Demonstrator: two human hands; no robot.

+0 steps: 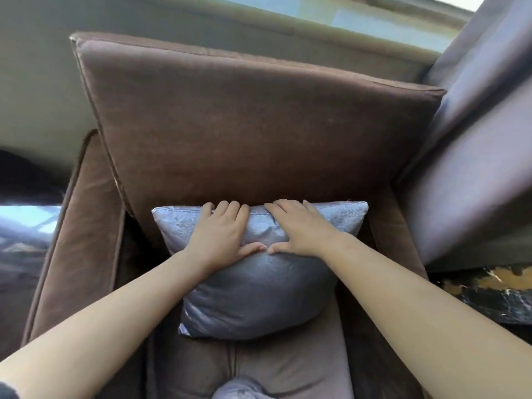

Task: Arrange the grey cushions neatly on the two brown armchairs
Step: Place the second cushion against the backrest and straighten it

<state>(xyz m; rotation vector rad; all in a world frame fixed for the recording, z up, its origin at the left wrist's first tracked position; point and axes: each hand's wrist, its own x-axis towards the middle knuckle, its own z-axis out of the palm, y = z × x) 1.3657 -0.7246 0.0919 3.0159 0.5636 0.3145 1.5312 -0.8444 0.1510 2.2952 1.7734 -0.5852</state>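
A shiny grey cushion [253, 292] stands upright on the seat of a brown armchair [247, 133], leaning against its tall backrest. My left hand [221, 234] grips the cushion's top edge left of centre, fingers curled over the edge and thumb on the front. My right hand [299, 228] holds the same top edge right of centre, its thumb nearly touching the left thumb. A corner of a second grey cushion [241, 390] shows at the bottom of the view, on the seat's front.
The armchair's left armrest [77, 240] and right armrest [383, 226] flank the cushion. A grey-purple curtain [472, 139] hangs close on the right. A dark marble surface [489, 292] lies at the right. A window ledge [259, 30] runs behind the chair.
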